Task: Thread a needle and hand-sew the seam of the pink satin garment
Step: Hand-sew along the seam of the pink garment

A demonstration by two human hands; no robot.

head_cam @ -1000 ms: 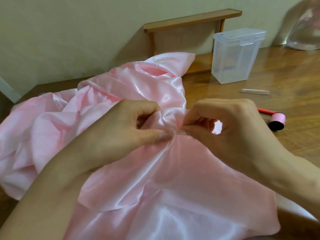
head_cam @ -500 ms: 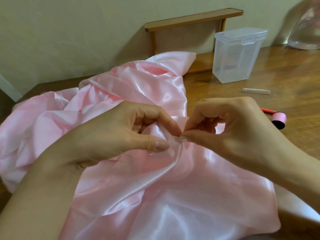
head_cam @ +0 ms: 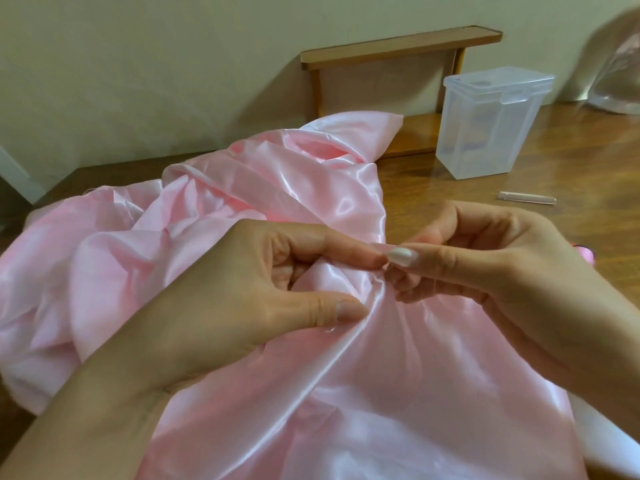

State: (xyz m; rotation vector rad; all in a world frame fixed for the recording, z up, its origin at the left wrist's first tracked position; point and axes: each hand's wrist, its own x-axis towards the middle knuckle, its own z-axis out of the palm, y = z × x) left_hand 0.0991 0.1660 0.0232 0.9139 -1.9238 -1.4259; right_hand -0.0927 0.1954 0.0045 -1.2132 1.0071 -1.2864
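Note:
A pink satin garment (head_cam: 242,202) lies bunched over the wooden table and falls toward me. My left hand (head_cam: 242,292) grips a raised fold of it, thumb pressed on the cloth and forefinger stretched to the right. My right hand (head_cam: 485,271) meets it at the fold, thumb and fingers pinched tight at the cloth's edge. The needle and thread are too small to make out between the fingertips. A pink thread spool (head_cam: 346,257) shows only as a sliver behind my right hand.
A clear plastic lidded box (head_cam: 491,123) stands at the back right, beside a low wooden shelf (head_cam: 398,46) against the wall. A small clear tube (head_cam: 527,197) lies on the table (head_cam: 571,161). A crumpled clear bag (head_cam: 620,74) sits far right.
My left forefinger has stretched out to touch the right thumb, and the left thumb has slid lower on the fold. My right hand has risen slightly and now hides most of the spool.

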